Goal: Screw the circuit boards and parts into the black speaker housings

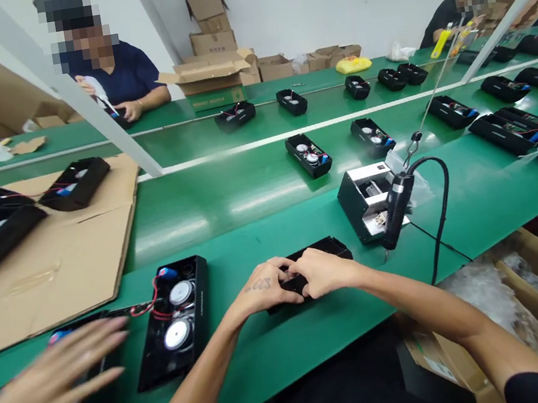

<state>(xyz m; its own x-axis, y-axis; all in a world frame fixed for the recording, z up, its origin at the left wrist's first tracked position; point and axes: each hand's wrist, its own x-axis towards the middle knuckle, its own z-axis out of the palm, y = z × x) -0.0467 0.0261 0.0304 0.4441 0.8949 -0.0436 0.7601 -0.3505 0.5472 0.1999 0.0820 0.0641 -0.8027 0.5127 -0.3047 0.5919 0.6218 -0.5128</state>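
A black speaker housing (332,246) lies on the green bench in front of me, partly covered by my hands. My left hand (263,286) is closed on its left part, fingers curled over the edge and into it. From the right, my right hand (327,269) is closed on the same housing, and its fingertips meet those of the left near the middle. Any small part between the fingertips is hidden. To the left lies another open speaker housing (197,313) with two round white-faced speakers, red wires and a blue component.
A co-worker's blurred hand (63,380) reaches in at left over another housing. An electric screwdriver (396,209) hangs by a small black-and-silver machine (368,203). Cardboard (90,255) lies at left; more housings (310,155) sit on the green conveyor (206,184).
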